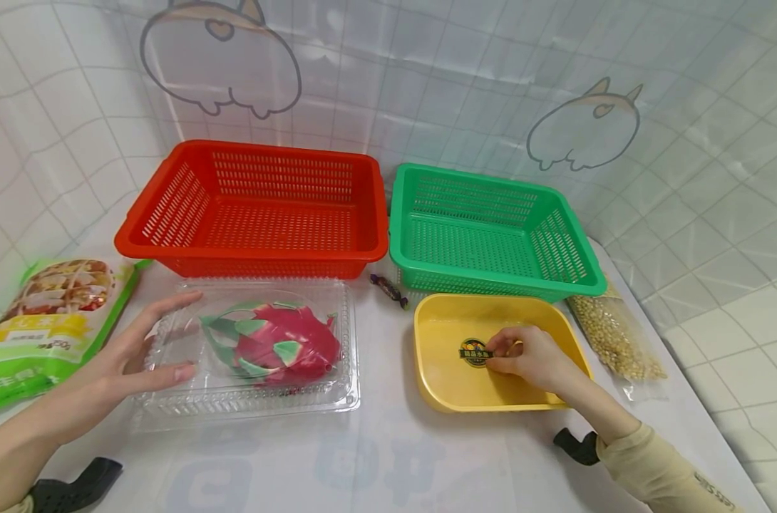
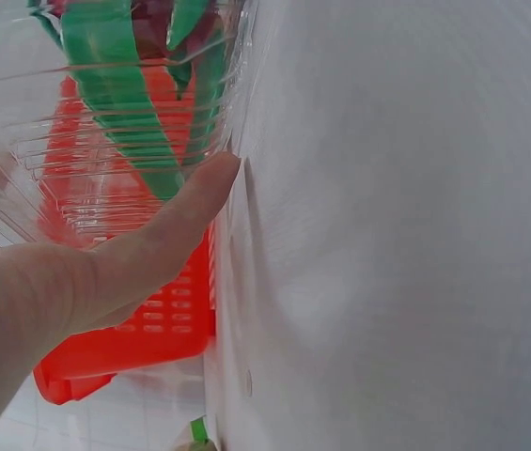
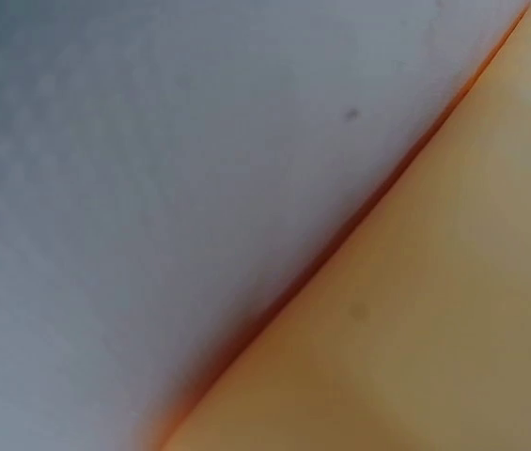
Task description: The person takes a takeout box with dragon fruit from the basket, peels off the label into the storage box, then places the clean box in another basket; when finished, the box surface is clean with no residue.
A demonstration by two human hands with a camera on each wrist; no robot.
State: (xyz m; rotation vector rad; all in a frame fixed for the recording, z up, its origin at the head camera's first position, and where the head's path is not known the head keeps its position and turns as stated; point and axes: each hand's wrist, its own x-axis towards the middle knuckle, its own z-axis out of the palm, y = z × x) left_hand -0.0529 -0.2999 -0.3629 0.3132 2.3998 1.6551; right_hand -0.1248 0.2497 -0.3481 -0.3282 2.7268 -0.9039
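A clear plastic clamshell box [image 1: 192, 335] with a pink and green dragon fruit [image 1: 292, 345] inside sits on the table at the left. My left hand [image 1: 115, 367] spans the box's left end, its thumb along the front and a finger along the back, both fairly straight. In the left wrist view a finger [image 2: 166, 225] lies against the box near the tabletop. Over the yellow basin [image 1: 443, 320], my right hand [image 1: 536, 356] pinches the edge of a round black and gold label [image 1: 473, 352] between thumb and fingers. The right wrist view shows only the basin's wall [image 3: 415, 310] and white cloth.
A red basket [image 1: 266, 253] and a green basket [image 1: 478, 274] stand behind, side by side. One wrapped candy [image 1: 389, 291] lies between box and basin. At far left is a green and white food packet [image 1: 48, 320]; a bag of yellow kernels [image 1: 616, 338] lies at right.
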